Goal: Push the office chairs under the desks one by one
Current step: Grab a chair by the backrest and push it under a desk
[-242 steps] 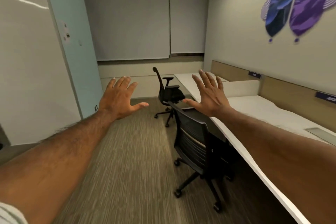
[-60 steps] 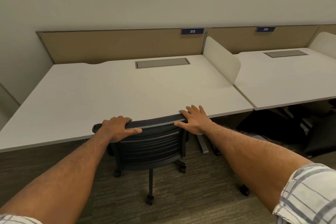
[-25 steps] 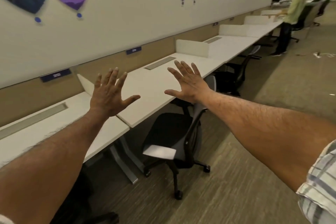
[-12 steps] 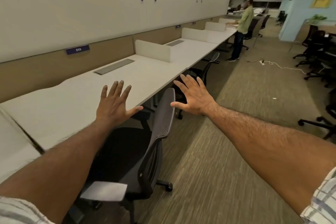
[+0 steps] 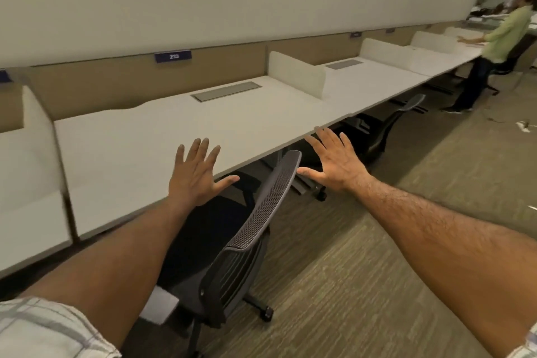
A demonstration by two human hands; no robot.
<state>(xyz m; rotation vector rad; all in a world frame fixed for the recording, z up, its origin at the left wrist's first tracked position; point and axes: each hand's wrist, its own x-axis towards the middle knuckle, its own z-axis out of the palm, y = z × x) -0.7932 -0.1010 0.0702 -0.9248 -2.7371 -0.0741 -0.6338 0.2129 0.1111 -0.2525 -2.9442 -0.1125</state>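
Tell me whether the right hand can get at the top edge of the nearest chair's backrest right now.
Probably yes. The right hand hovers open just beside the backrest top, thumb almost at its edge, with nothing between them.

There are two hands, the left hand and the right hand. Two office chairs show, a near chair and a far chair. The table has two grey cable covers, a near cover and a far cover. One number plate is legible. One other person stands far off.
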